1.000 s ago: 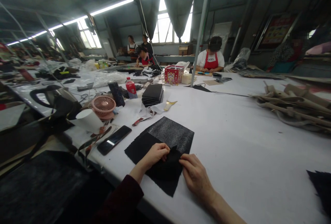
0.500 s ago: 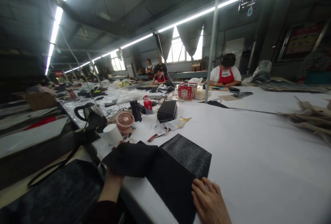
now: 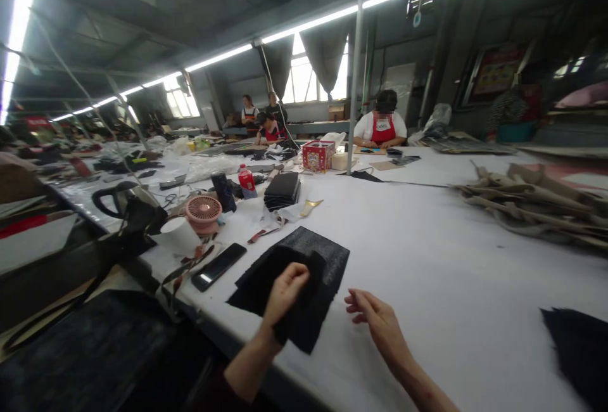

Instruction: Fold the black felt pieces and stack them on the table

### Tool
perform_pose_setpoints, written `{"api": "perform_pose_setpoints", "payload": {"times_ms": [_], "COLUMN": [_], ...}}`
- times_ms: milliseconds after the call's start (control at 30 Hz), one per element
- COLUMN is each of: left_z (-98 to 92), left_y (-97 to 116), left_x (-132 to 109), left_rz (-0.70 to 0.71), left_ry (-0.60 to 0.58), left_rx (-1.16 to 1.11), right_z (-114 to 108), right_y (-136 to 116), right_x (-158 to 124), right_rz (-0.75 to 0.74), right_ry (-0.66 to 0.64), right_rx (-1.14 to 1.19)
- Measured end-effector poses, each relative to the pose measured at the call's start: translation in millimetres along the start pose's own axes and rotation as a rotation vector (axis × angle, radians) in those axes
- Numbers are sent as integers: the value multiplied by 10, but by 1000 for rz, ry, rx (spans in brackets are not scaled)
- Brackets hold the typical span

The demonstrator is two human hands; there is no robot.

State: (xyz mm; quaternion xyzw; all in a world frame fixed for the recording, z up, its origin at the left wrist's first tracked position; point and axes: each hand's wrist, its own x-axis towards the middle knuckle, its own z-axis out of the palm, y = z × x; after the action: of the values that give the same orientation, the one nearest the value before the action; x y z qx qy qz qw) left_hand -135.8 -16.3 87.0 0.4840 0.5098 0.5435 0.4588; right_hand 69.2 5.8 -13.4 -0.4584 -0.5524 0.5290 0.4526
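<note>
Holding the black cloth (image 3: 314, 270) pinched in left hand (image 3: 287, 288), over the black pile (image 3: 308, 333) right of the phone (image 3: 219, 267), probably to keep it free from lower layers; leaving right hand (image 3: 377, 320) apart, empty, loosely curled, farther right of the phone. No longer covering the phone with cloth, nor touching the pile with right hand, as half a second ago.

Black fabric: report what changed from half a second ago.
The left hand swung rightward, back over the black fabric, apparently still pinching a piece. The right hand came off the fabric and hangs apart at its right. The phone is uncovered. Pink fan and dark stack stayed put.
</note>
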Motion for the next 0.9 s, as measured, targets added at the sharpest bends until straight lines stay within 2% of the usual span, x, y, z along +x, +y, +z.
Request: {"api": "perform_pose_setpoints", "payload": {"times_ms": [67, 133, 200, 267, 333, 400, 567, 700, 900], "left_z": [647, 1166, 1495, 1633, 1623, 1528, 1286, 1260, 1266], "left_y": [-319, -541, -659, -707, -730, -762, -896, -964, -1009], "left_x": [-273, -554, -740, -774, -666, -477, -80, 55, 209], "left_rz": [52, 109, 179, 293, 429, 532, 596, 648, 690], "left_ry": [-225, -365, -472, -557, -604, -603, -583, -608, -625], "left_rx": [52, 123, 197, 304, 475, 680, 1062, 1157, 1161], "right_z": [-294, -608, -902, -1136, -1286, -1348, -1231, -1017, -761], "right_y": [-146, -252, -301, -300, -267, -218, -70, 52, 302], "right_x": [-145, -279, -385, -454, -480, -461, -252, -119, -151], "right_rz": [236, 350, 377, 372, 385, 378, 228, 90, -137], "right_ry": [-96, -145, -112, -70, -75, -78, 51, 185, 383], "right_rx": [226, 302, 219, 79, -37, -166, -439, -617, -904]}}
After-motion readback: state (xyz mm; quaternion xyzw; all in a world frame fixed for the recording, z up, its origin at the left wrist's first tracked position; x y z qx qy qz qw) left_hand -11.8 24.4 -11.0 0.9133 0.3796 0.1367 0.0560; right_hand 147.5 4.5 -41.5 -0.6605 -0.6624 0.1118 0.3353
